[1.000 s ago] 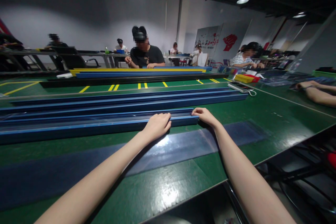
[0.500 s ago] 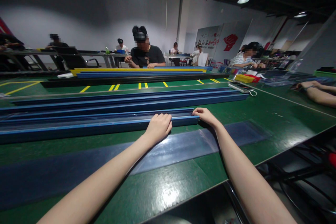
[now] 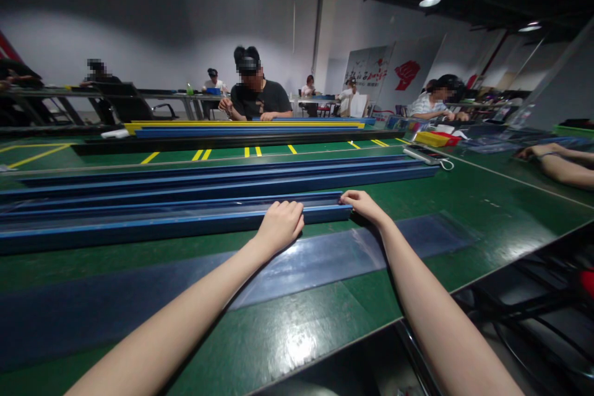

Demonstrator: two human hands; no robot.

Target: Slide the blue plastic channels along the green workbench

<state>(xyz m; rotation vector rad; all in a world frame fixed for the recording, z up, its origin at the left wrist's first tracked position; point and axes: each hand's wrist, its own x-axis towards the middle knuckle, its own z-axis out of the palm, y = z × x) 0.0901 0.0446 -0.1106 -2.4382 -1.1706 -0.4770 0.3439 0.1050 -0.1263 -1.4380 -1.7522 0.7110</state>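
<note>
A long blue channel strip [image 3: 176,227] with raised side walls lies across the green table [image 3: 468,284]. My left hand [image 3: 281,223] is closed over its near wall, close to the right end, fingers curled over the top edge. At that right end, my right hand [image 3: 364,205] is closed with the fingertips bent inward against the channel's end; whether a small thing is pinched there is hidden. Clear film seems to lie inside the channel. In front of it a flat transparent plastic strip [image 3: 320,266] lies on the table, passing beneath both forearms.
Behind lie more blue channels [image 3: 371,178], a black strip [image 3: 223,143] and a yellow strip [image 3: 245,124]. A phone-like device [image 3: 424,154] with a white loop sits right of them, near a yellow tray [image 3: 429,138]. Co-workers sit opposite; another person's arm [image 3: 566,164] rests at right.
</note>
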